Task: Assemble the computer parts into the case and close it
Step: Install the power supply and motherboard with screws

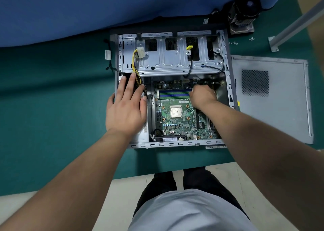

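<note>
The right hand [201, 95] is curled up at the right end of the memory slots [173, 94]. Its fingers are bent, but I cannot tell if they pinch anything. The slots run sideways, stretching left from this hand, so it is the nearer one. The left hand [127, 106] lies flat with fingers straight, pressing on the left part of the case [226, 69], left of the slots. The cooler [244, 13] waits far above and right of the slots. The side panel [280, 111] lies right of the case.

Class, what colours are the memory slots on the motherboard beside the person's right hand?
The memory slots alternate blue and green, seen in the head view.
</note>
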The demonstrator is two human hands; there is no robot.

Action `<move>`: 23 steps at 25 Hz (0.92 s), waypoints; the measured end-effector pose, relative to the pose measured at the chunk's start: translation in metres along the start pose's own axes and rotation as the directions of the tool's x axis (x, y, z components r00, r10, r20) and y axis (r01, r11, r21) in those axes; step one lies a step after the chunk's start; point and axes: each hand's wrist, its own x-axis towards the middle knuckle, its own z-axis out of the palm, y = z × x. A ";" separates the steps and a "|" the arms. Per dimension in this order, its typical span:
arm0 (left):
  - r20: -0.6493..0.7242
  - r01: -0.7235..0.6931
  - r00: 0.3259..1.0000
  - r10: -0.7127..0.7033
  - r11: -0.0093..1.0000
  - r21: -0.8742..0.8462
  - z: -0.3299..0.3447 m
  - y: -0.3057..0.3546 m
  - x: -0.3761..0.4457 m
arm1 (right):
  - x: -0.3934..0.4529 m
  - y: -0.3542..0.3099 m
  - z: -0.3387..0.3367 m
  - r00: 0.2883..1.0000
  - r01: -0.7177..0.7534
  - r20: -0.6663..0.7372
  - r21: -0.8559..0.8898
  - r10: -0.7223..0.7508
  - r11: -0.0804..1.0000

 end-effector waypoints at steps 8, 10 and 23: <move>-0.009 0.006 1.000 -0.006 1.000 -0.018 0.000 0.000 0.000 | 0.000 -0.001 0.003 0.999 -0.040 0.028 0.092 0.037 0.995; -0.005 0.011 1.000 -0.011 1.000 -0.019 0.000 0.000 0.000 | -0.009 0.000 0.001 1.000 -0.008 -0.029 0.049 0.009 0.999; -0.022 0.013 1.000 -0.013 1.000 -0.022 0.005 -0.001 0.000 | -0.053 -0.022 0.036 0.865 0.499 0.056 -0.199 -0.498 0.844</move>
